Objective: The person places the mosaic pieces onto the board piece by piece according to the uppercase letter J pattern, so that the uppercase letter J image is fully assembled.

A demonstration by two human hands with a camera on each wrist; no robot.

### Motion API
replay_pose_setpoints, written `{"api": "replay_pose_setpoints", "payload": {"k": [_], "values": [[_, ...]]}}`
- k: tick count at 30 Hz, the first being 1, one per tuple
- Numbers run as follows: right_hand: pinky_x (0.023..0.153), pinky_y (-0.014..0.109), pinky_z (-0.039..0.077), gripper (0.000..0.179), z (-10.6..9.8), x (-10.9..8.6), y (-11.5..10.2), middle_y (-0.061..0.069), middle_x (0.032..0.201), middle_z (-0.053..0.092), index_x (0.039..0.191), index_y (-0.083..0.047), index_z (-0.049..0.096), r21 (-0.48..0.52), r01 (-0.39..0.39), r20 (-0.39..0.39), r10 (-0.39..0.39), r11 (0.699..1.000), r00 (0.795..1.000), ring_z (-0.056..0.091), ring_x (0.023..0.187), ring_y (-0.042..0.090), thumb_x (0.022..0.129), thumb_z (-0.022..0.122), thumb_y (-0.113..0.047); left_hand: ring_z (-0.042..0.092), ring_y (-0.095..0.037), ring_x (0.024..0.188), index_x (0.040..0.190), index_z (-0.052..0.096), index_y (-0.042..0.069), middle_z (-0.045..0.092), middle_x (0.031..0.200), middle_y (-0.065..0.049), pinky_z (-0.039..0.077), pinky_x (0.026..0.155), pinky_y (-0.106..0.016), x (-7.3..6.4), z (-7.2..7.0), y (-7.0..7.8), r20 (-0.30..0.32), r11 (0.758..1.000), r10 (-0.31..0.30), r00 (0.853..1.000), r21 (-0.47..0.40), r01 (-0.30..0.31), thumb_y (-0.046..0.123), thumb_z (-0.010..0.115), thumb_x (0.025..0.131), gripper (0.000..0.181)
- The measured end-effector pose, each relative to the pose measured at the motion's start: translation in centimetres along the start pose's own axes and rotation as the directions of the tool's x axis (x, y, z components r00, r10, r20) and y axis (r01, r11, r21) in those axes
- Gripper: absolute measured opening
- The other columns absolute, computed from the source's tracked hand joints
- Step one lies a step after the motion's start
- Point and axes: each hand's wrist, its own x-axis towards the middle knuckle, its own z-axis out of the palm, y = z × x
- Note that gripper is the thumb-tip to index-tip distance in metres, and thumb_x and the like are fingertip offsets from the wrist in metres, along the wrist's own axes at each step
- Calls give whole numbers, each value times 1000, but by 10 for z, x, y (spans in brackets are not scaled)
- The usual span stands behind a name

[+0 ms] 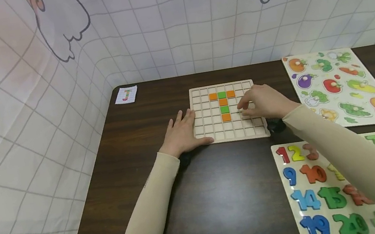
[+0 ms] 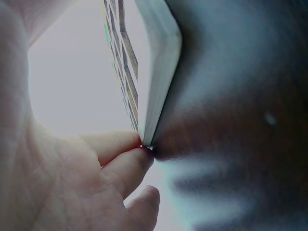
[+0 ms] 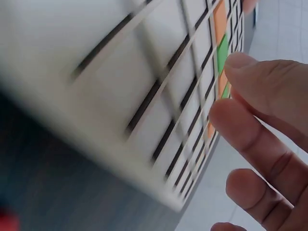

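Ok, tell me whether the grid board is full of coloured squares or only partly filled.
Partly filled: on the grid board, orange squares and green squares form a T, while the other visible cells look white.

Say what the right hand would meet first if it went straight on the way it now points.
Most likely the lower green tile in the middle of the grid board. Height is unclear, so the right hand might pass just above it.

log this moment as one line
left hand: touching grid board edge | right hand: over grid board's right side | tiles: four orange, two green
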Motion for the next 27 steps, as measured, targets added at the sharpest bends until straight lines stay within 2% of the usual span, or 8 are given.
{"api": "replay_pose_setpoints", "payload": {"k": [5, 9, 12, 16, 22, 27], "values": [[84, 45, 49, 17, -9, -25, 21, 2, 101, 81, 108, -13, 82, 1, -63, 46, 63, 998, 997, 59, 89, 21, 93, 78, -21, 6, -31, 165, 169, 14, 16, 12, 177, -4, 9, 132, -59, -2, 1, -1, 4, 1000, 2, 1000, -5, -2, 81, 67, 82, 120], [88, 47, 57, 15, -13, -42, 36, 5, 103, 81, 107, -13, 81, -5, -100, 114, 100, 995, 988, 68, 93, 20, 93, 78, -19, 5, -32, 165, 169, 13, 16, 11, 177, -4, 9, 132, -59, -2, 3, -3, 12, 1000, 3, 1000, -3, -3, 81, 66, 82, 120], [81, 44, 61, 15, -15, -52, 45, 7, 104, 81, 107, -12, 81, 11, -114, 168, 111, 993, 980, 71, 85, 17, 93, 79, -18, 5, -32, 165, 169, 13, 15, 11, 177, -4, 10, 132, -59, -1, 3, -4, 12, 1000, 3, 1000, -7, -3, 80, 66, 83, 120], [72, 36, 60, 17, -17, -64, 53, 5, 99, 79, 107, -10, 79, 26, -115, 210, 107, 993, 972, 66, 78, 12, 91, 80, -16, 5, -31, 165, 169, 13, 15, 12, 177, -4, 10, 132, -59, -1, 2, -4, 6, 1000, 1, 1000, -9, -1, 80, 66, 83, 119], [72, 37, 58, 25, -19, -79, 59, 4, 101, 77, 108, -9, 78, -3, -117, 218, 115, 993, 969, 65, 83, 15, 85, 85, -14, 5, -30, 165, 169, 13, 16, 12, 177, -3, 9, 132, -58, 1, 2, -2, 7, 1000, -1, 1000, -13, 1, 80, 66, 82, 120], [82, 47, 61, 36, -19, -87, 58, 7, 106, 75, 113, -8, 77, -48, -132, 217, 140, 990, 966, 65, 89, 19, 81, 89, -16, 4, -29, 165, 169, 13, 16, 11, 177, -2, 10, 133, -58, 2, 2, 1, 10, 1000, -5, 1000, -8, 5, 79, 66, 82, 120]]}}
